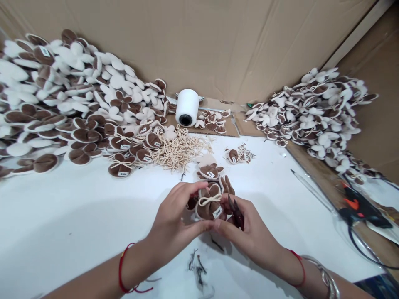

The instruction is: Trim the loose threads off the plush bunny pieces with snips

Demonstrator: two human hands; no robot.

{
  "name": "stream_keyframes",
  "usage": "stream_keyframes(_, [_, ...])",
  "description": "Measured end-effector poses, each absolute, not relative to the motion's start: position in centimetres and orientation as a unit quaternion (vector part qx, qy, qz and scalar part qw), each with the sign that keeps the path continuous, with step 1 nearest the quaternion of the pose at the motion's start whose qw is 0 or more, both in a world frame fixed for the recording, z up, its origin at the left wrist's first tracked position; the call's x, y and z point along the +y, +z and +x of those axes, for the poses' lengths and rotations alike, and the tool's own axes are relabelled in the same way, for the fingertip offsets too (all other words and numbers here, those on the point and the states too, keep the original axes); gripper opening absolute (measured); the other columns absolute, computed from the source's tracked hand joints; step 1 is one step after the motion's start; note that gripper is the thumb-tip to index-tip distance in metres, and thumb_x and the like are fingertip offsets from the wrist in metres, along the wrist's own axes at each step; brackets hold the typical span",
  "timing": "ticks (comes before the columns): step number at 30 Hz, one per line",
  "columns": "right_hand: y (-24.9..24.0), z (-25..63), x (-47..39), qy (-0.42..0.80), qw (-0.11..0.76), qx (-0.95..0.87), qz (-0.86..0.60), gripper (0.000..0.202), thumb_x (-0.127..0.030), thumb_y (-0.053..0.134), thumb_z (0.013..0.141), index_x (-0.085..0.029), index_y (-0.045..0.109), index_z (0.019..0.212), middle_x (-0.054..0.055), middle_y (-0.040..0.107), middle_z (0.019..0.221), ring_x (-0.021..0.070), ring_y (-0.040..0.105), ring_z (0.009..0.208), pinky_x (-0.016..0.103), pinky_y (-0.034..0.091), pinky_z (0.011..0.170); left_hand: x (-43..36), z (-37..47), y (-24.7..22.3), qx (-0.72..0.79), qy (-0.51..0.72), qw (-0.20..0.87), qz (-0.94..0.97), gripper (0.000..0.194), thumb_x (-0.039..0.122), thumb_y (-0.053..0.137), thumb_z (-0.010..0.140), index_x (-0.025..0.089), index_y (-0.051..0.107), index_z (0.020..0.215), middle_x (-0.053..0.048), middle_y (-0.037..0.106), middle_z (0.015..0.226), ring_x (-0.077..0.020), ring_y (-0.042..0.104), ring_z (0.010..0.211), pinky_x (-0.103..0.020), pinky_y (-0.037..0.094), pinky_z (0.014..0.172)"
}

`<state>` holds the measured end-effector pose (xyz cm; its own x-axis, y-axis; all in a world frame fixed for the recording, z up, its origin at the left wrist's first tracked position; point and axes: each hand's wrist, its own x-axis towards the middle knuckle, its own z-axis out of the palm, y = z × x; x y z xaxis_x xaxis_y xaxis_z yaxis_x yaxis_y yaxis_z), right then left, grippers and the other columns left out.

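A brown plush piece (205,211) with pale edging, a cream bow and a small white label is held up between both hands at the centre. My left hand (173,218) grips its left side, thumb below and fingers at the top. My right hand (249,228) pinches its lower right side and also keeps dark pointed snips (237,214) in the palm, blades upward. Just beyond lie another labelled brown piece (210,171) and a brown piece (227,185), partly hidden by the hands.
Plush pieces are heaped at the left (75,83) and right (324,112). Cream bows (179,151) form a pile before a white spool (187,106). Thread scraps (199,272) lie near the front. A black-and-orange tool (363,205) with a cable rests at the right.
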<state>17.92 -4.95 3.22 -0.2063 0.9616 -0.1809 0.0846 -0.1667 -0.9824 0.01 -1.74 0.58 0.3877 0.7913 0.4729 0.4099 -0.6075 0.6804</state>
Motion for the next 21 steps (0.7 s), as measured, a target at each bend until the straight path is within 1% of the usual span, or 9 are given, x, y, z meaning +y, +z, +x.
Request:
stream_keyframes(3, [3.27, 17.93, -4.94, 0.597, 0.376, -0.497, -0.505, 0.011, -0.027, 0.061, 0.076, -0.018, 0.054, 0.076, -0.001, 0.056, 0.063, 0.0119, 0.048, 0.057, 0.024, 0.038, 0.052, -1.45, -0.01, 0.62, 0.408, 0.415, 0.26, 0.77, 0.058, 0.052, 0.07, 0.078, 0.027, 0.048, 0.126, -0.003, 0.065, 0.106, -0.0172, 0.06, 0.085, -0.027, 0.053, 0.076])
stream_keyframes(6, [3.38, 17.87, -4.76, 0.619, 0.386, -0.457, -0.509, 0.012, -0.028, 0.059, 0.076, -0.017, 0.055, 0.074, 0.0, 0.06, 0.06, 0.0094, 0.046, 0.051, 0.02, 0.029, 0.042, -1.38, -0.01, 0.57, 0.418, 0.417, 0.277, 0.758, 0.063, 0.054, 0.072, 0.076, 0.028, 0.049, 0.128, -0.003, 0.065, 0.106, -0.0179, 0.06, 0.086, -0.028, 0.052, 0.077])
stream_keyframes(9, [3.42, 17.78, -4.54, 0.641, 0.397, -0.421, -0.504, 0.021, -0.035, 0.06, 0.079, -0.017, 0.055, 0.07, -0.001, 0.059, 0.055, 0.0064, 0.04, 0.043, 0.019, 0.02, 0.035, -1.46, -0.11, 0.44, 0.399, 0.418, 0.282, 0.766, 0.062, 0.053, 0.071, 0.078, 0.03, 0.048, 0.131, -0.003, 0.065, 0.106, -0.0182, 0.06, 0.088, -0.029, 0.051, 0.078])
stream_keyframes(12, [3.3, 17.66, -4.39, 0.651, 0.394, -0.41, -0.502, 0.03, -0.042, 0.064, 0.079, -0.017, 0.053, 0.066, -0.005, 0.053, 0.047, 0.004, 0.031, 0.036, 0.019, 0.018, 0.032, -1.49, -0.19, 0.27, 0.379, 0.414, 0.317, 0.764, 0.062, 0.049, 0.072, 0.079, 0.034, 0.047, 0.134, -0.001, 0.066, 0.104, -0.0182, 0.06, 0.089, -0.03, 0.049, 0.081])
stream_keyframes(15, [3.08, 17.61, -4.34, 0.648, 0.403, -0.398, -0.509, 0.031, -0.044, 0.066, 0.079, -0.018, 0.053, 0.067, -0.004, 0.056, 0.048, 0.0037, 0.031, 0.035, 0.019, 0.02, 0.032, -1.41, -0.07, 0.15, 0.383, 0.411, 0.41, 0.719, 0.069, 0.049, 0.073, 0.078, 0.035, 0.043, 0.138, -0.001, 0.065, 0.1, -0.019, 0.062, 0.089, -0.031, 0.049, 0.081])
stream_keyframes(16, [3.0, 17.63, -4.32, 0.643, 0.41, -0.394, -0.513, 0.032, -0.044, 0.066, 0.08, -0.018, 0.052, 0.068, -0.004, 0.057, 0.05, 0.004, 0.033, 0.036, 0.019, 0.021, 0.033, -1.38, 0.0, 0.13, 0.384, 0.414, 0.441, 0.698, 0.067, 0.049, 0.07, 0.081, 0.034, 0.041, 0.14, -0.001, 0.064, 0.099, -0.0186, 0.062, 0.088, -0.031, 0.049, 0.08])
stream_keyframes(18, [2.87, 17.7, -4.27, 0.629, 0.427, -0.389, -0.521, 0.032, -0.045, 0.066, 0.08, -0.018, 0.051, 0.07, -0.003, 0.059, 0.051, 0.0044, 0.035, 0.038, 0.018, 0.022, 0.034, -1.37, 0.18, 0.13, 0.379, 0.426, 0.483, 0.665, 0.057, 0.046, 0.061, 0.09, 0.034, 0.039, 0.141, 0.0, 0.062, 0.093, -0.0161, 0.061, 0.083, -0.028, 0.049, 0.076])
stream_keyframes(21, [2.79, 17.78, -4.21, 0.608, 0.444, -0.388, -0.531, 0.036, -0.049, 0.069, 0.078, -0.019, 0.051, 0.07, -0.004, 0.058, 0.05, 0.005, 0.037, 0.04, 0.018, 0.024, 0.036, -1.46, 0.42, 0.19, 0.377, 0.441, 0.503, 0.641, 0.041, 0.033, 0.052, 0.097, 0.032, 0.042, 0.137, 0.003, 0.059, 0.082, -0.0121, 0.059, 0.076, -0.024, 0.047, 0.074])
